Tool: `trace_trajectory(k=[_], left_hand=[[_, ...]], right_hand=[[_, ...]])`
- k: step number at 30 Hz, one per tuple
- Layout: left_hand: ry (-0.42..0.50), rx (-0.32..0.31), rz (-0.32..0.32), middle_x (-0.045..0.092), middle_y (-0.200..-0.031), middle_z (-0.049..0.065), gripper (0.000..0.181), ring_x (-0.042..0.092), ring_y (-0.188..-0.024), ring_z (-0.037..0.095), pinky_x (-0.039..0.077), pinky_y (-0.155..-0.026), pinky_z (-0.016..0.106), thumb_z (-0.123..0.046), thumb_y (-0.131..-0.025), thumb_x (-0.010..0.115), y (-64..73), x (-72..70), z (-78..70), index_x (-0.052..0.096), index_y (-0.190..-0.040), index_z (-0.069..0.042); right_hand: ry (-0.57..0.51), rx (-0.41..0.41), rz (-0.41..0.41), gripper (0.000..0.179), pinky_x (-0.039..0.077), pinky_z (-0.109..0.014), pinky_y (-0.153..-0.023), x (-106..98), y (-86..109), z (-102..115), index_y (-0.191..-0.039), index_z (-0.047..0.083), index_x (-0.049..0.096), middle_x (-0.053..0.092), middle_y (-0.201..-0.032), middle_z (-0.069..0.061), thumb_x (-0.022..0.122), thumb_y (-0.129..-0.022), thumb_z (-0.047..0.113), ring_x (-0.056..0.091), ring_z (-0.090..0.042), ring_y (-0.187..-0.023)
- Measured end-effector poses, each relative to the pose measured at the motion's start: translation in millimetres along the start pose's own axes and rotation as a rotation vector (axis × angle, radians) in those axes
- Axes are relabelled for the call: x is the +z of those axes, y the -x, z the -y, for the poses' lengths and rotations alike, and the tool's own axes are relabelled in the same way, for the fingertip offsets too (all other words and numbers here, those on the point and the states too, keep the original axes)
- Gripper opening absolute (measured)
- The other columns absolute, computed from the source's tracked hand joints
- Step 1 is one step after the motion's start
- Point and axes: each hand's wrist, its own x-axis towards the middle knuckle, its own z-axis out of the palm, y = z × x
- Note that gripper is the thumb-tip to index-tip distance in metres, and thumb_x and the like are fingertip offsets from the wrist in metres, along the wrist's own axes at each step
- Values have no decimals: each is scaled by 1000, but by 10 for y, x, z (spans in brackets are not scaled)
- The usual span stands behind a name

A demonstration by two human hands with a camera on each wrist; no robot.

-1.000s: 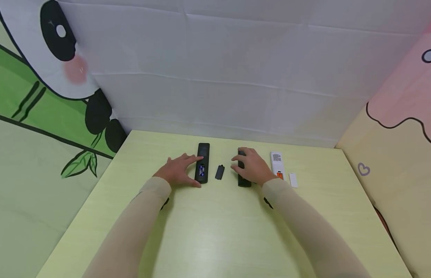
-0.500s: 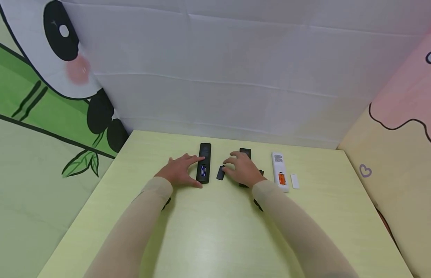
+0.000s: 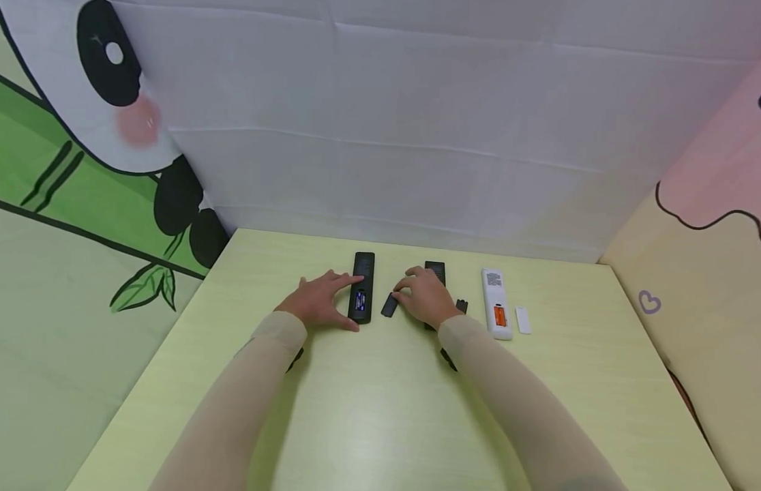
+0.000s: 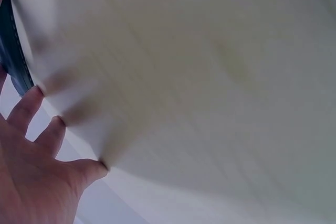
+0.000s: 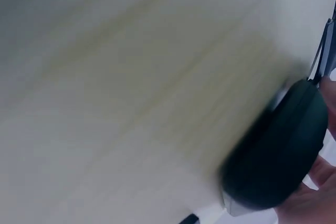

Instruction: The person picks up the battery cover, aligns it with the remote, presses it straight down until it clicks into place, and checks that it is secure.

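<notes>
Pale table (image 3: pixel 356 409) | left hand (image 3: pixel 317 301): spreads fingers, touches black remote (image 3: pixel 365 290) | right hand (image 3: pixel 427 298): pinches end of small black cover (image 3: pixel 389 306), between black remote and second dark remote (image 3: pixel 436 269)

1. Lit evenly in the head view, with soft glare on the tabletop (image 3: pixel 362 436), faint shadows beside both sleeves (image 3: pixel 233 389).
2. Way dimmer and greyer in both wrist views.
3. Smudged by the left hand's (image 4: pixel 39 177) fuzzy shadows in the left one.
4. Kinda blurry on the dark remote control (image 5: pixel 278 148), right wrist.
</notes>
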Motion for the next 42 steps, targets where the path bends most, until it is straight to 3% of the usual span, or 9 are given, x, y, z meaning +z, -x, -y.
trace_trajectory(k=[5,11,14,21,26,30,36,42], left_hand=[[8,-8,5,44,-192,13,124,34,-183,46,12,-138,97,-75,-80,102,-16,3,10,41,-184,-46],[5,-4,9,43,-192,13,124,34,-183,46,12,-138,97,-74,-80,102,-5,-9,-8,41,-184,-46],[5,-3,8,43,-192,14,124,33,-183,47,12,-138,97,-74,-81,102,-1,-12,-10,40,-184,-46],[15,-3,6,42,-193,14,122,32,-183,47,11,-138,96,-73,-82,102,17,-17,-11,41,-184,-45],[10,-4,8,42,-193,13,122,30,-184,47,11,-138,96,-72,-82,102,35,-34,-17,41,-184,-45],[8,-2,10,42,-193,13,121,30,-184,47,12,-138,97,-71,-83,102,56,-56,-32,41,-184,-43],[20,-2,10,42,-193,14,120,29,-184,48,11,-138,97,-70,-84,101,87,-71,-51,41,-184,-43],[21,1,9,43,-192,14,119,29,-184,48,11,-138,97,-71,-84,101,84,-71,-45,42,-184,-44]], right_hand=[[-29,15,-28,22,45,-63,-142,26,-49,-11,-124,16,94,72,-163,-21,79,-116,30,64,-46,-157],[-57,-4,-96,15,55,-61,-132,432,-319,-408,-111,24,95,77,-154,-16,83,-113,32,67,-45,-151],[-45,7,-95,14,56,-62,-132,491,-370,-448,-109,26,95,79,-151,-13,84,-113,32,68,-43,-150],[-42,26,-78,17,56,-63,-131,175,-157,-113,-113,16,93,79,-149,-16,81,-115,27,68,-45,-150],[-36,24,-85,22,55,-61,-133,104,-129,-50,-118,13,92,78,-152,-15,76,-118,28,67,-43,-152],[-59,45,-75,21,51,-63,-137,-52,-126,134,-122,8,91,76,-156,-19,76,-117,22,64,-46,-156],[-42,-35,-131,28,49,-57,-139,97,-296,-13,-120,18,92,77,-154,-10,73,-119,39,64,-36,-157],[-78,-50,-123,24,49,-64,-138,-43,-233,245,-119,12,92,76,-155,-17,78,-117,30,63,-44,-157]])
